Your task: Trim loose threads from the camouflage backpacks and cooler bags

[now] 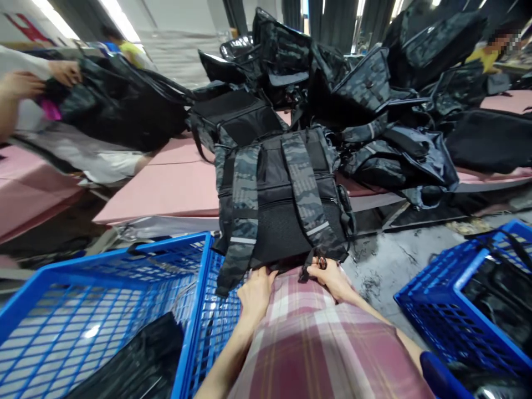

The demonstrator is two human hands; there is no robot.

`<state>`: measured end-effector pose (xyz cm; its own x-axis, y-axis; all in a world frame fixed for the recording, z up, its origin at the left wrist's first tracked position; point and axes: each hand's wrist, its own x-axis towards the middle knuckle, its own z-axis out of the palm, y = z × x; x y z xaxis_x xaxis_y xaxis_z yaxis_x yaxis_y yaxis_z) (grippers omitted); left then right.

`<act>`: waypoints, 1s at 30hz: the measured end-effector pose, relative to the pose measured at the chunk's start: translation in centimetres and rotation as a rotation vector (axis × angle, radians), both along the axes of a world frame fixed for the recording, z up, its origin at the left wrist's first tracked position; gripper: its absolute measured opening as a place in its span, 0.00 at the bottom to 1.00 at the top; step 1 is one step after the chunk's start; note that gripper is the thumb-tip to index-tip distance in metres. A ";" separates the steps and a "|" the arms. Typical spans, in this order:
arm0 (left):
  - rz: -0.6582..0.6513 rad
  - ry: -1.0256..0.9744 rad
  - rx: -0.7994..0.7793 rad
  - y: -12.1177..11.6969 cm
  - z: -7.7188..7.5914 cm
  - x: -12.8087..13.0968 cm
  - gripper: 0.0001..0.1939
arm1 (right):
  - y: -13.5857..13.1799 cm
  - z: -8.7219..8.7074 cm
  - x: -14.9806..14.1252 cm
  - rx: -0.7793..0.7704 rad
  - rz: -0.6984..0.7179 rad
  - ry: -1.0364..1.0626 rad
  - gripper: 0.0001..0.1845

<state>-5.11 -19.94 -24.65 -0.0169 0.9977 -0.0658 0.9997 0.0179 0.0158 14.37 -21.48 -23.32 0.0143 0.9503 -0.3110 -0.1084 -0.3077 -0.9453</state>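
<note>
A black and grey camouflage backpack leans against the table edge in front of me, with its back panel and two shoulder straps facing up. My left hand is closed on its bottom edge, beside the lower end of the left shoulder strap. At the bottom right corner, my right hand pinches a short dark strap. Something small, dark and reddish shows at its fingers, too small to name. The backpack's lower edge rests against my plaid clothing.
Camouflage backpacks are heaped on the pink table. A blue crate with dark fabric stands at left, another blue crate at right. At far left a co-worker's hands hold a dark bag.
</note>
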 end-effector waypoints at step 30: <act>0.449 -1.993 -0.434 -0.6 3.5 4.1 0.10 | -0.5 3.8 -1.0 0.128 -0.133 0.176 0.19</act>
<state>-0.99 -20.56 -21.14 0.1759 0.8645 -0.4708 -0.4423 0.4966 0.7468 13.38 -22.01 -19.53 0.0981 0.9754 -0.1973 -0.3059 -0.1591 -0.9387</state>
